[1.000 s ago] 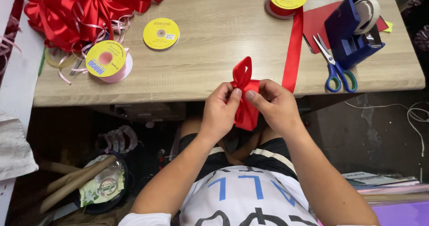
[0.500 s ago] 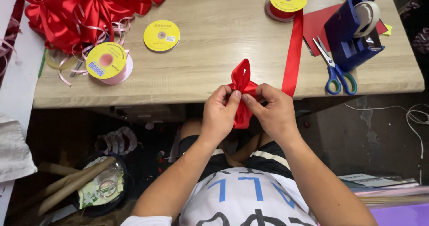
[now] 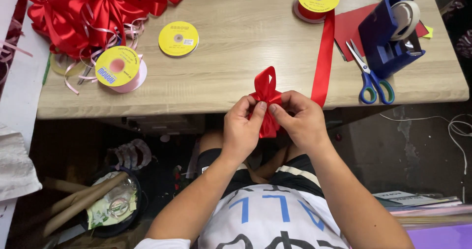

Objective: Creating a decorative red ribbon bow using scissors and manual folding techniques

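Nearest the body, the left hand (image 3: 242, 131) and right hand (image 3: 301, 123) pinched a folded red ribbon bow (image 3: 266, 99) between thumbs and fingertips, just off the near edge of the wooden table (image 3: 236, 77). A red ribbon strip (image 3: 324, 57) ran from the right hand up to a yellow-capped spool (image 3: 317, 0). Bare tabletop lay open beyond the bow. Blue-handled scissors (image 3: 371, 77) and a blue tape dispenser (image 3: 391, 32) sat near the right edge; finished red bows (image 3: 93, 13) crowded the far left corner.
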